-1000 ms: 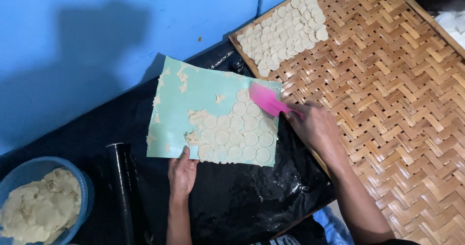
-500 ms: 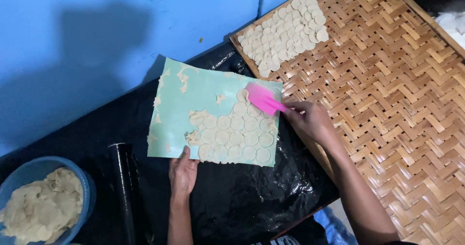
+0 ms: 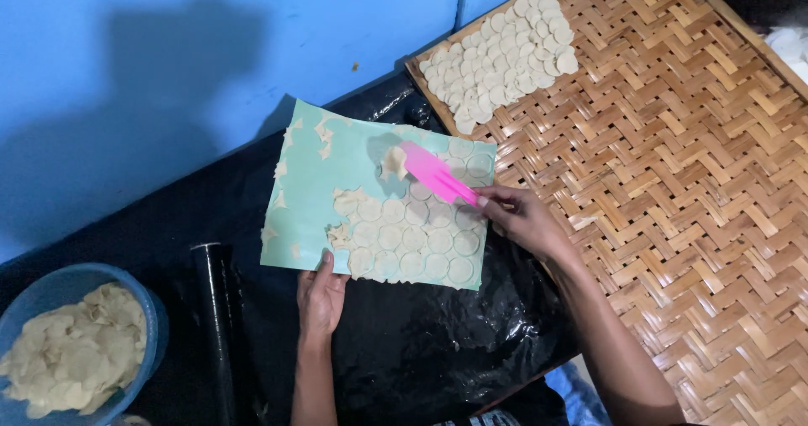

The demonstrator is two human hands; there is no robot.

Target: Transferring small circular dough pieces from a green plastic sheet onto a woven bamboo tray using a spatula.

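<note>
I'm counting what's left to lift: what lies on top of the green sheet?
On the green sheet lie rows of round dough discs and dough scraps. The pink scraper in the right hand covers a few.

I note the pink scraper [image 3: 433, 173]: smooth, glossy plastic. Teal mat [image 3: 311, 182]: matt, smooth sheet. Dough rounds [image 3: 417, 241]: pale, soft, dull. Black sheeting [image 3: 421, 350]: crinkled, shiny plastic. Woven tray [image 3: 673, 182]: bamboo strips, ridged. Blue bowl [image 3: 50, 287]: plastic.

Two bare forearms are seen, no sleeves reaching the wrists. The left hand [image 3: 321, 295] and the right hand [image 3: 523, 220] are uncovered; no rings or watch can be made out.
</note>
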